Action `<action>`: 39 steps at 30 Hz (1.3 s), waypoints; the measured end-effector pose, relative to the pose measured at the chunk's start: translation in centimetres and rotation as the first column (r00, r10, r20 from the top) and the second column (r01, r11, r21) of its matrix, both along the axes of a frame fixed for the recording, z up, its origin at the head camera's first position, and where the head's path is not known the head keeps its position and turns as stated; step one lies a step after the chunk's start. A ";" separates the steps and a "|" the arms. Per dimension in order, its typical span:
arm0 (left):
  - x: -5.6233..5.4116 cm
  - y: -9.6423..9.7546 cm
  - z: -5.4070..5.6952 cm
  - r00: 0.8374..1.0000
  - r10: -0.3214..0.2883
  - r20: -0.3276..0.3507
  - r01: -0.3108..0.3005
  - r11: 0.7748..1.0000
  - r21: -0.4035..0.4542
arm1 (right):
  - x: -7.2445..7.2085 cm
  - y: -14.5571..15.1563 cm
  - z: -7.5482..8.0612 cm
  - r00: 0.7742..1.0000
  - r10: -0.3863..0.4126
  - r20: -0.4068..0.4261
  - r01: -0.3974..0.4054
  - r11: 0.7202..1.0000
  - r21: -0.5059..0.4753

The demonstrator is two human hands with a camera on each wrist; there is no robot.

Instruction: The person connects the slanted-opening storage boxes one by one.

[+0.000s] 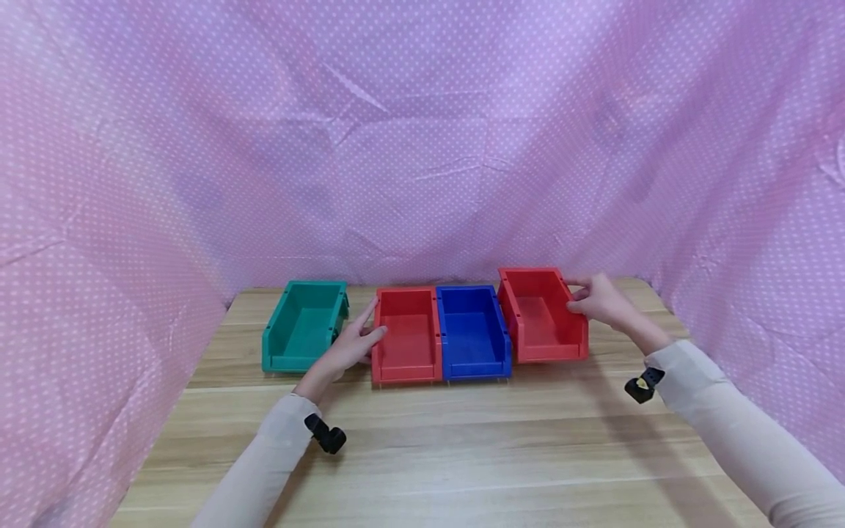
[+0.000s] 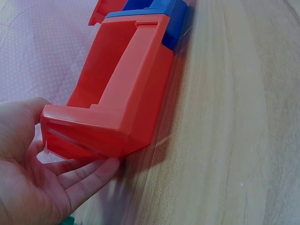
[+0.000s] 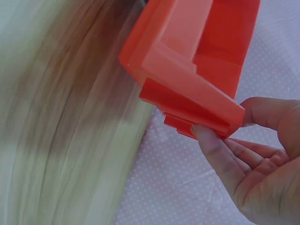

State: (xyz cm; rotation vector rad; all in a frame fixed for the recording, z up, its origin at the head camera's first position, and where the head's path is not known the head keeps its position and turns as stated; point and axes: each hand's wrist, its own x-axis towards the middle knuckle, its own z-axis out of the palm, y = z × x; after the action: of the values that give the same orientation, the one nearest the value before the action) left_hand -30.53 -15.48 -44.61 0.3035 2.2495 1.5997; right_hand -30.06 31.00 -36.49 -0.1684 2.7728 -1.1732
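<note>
A red storage bin (image 1: 406, 345) sits left of the blue bin (image 1: 472, 337), side against side. My left hand (image 1: 353, 346) holds its left wall, and in the left wrist view the fingers (image 2: 91, 180) reach low along the outer side while the thumb goes to the rim. A second red bin (image 1: 549, 350) hangs tilted at the blue bin's right, overlapping its edge in the head view. My right hand (image 1: 599, 302) grips this bin's right wall, thumb at the rim and fingers (image 3: 215, 154) on the outer ledge.
A green bin (image 1: 297, 363) stands apart, left of my left hand. All the bins are along the back of the wooden table (image 1: 422, 455). A pink dotted curtain (image 1: 422, 147) hangs behind and at both sides.
</note>
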 end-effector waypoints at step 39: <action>-0.9 -0.1 -1.7 0.998 0.056 0.005 -0.056 0.997 -0.046 | -1.2 -5.4 2.0 0.902 0.427 0.068 -0.425 0.847 0.320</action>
State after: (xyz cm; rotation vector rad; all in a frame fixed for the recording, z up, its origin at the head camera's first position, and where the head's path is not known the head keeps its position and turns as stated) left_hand -31.48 -15.61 -46.34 0.2251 2.3056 1.5720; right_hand -31.26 25.63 -34.52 -0.7095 2.6788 -0.5925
